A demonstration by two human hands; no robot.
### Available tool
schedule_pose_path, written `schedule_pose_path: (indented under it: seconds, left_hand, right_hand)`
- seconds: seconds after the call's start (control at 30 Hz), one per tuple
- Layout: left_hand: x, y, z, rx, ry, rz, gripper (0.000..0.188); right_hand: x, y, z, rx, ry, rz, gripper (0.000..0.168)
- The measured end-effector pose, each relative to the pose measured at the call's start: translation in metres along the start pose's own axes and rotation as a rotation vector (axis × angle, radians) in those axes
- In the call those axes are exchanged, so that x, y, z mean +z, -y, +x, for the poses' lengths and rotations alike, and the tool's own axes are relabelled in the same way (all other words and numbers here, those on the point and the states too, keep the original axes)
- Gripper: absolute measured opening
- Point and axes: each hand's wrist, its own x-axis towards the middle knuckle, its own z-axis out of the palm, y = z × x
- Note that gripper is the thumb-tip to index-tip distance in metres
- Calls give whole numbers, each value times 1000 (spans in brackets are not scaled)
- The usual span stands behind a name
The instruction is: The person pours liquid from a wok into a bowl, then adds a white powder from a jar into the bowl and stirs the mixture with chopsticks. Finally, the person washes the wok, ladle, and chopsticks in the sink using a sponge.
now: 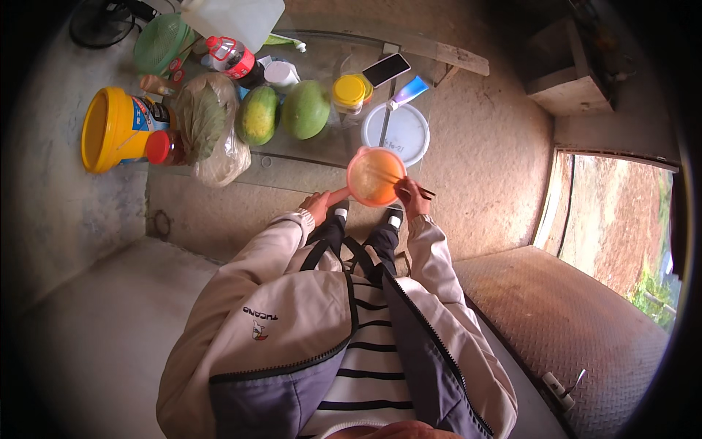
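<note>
My left hand (316,207) grips the handle of a pink plastic ladle or handled bowl (359,160), held above the front edge of a glass-topped table (307,163). Yellowish-orange contents, perhaps beaten egg, lie in it. In my right hand (413,198) is a pair of chopsticks (426,193), their tips down in the contents. Just behind the bowl, a round white lid (412,131) with writing lies on the table. A blue tube (410,90) rests across its far edge. Close by are a smartphone (386,70) and yellow-lidded jars (349,90).
On the table's left are a green melon (306,110), a yellow-green melon (257,115), a bagged leafy vegetable (204,123), a red-lidded jar (158,147), a yellow bucket (109,130), a cola bottle (233,61), a green basket (159,45) and a white jug (236,19). An open doorway (609,219) is at right.
</note>
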Motion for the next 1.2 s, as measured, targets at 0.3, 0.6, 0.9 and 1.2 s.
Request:
schedule_pose_path:
  seconds: [0.3, 0.6, 0.9, 1.2]
  left_hand:
    - [1, -2, 3, -18, 33, 46, 41]
    - [2, 2, 0, 24, -20, -1, 37]
    - [-3, -3, -1, -30, 17, 36, 39]
    - [0, -2, -1, -27, 1, 11, 32]
  right_hand:
    - [-10, -8, 4, -79, 18, 48, 32]
    - [-9, -12, 0, 23, 38, -55, 29]
    - [-6, 7, -13, -81, 17, -239, 29]
    - [-2, 6, -16, -130, -54, -159, 31]
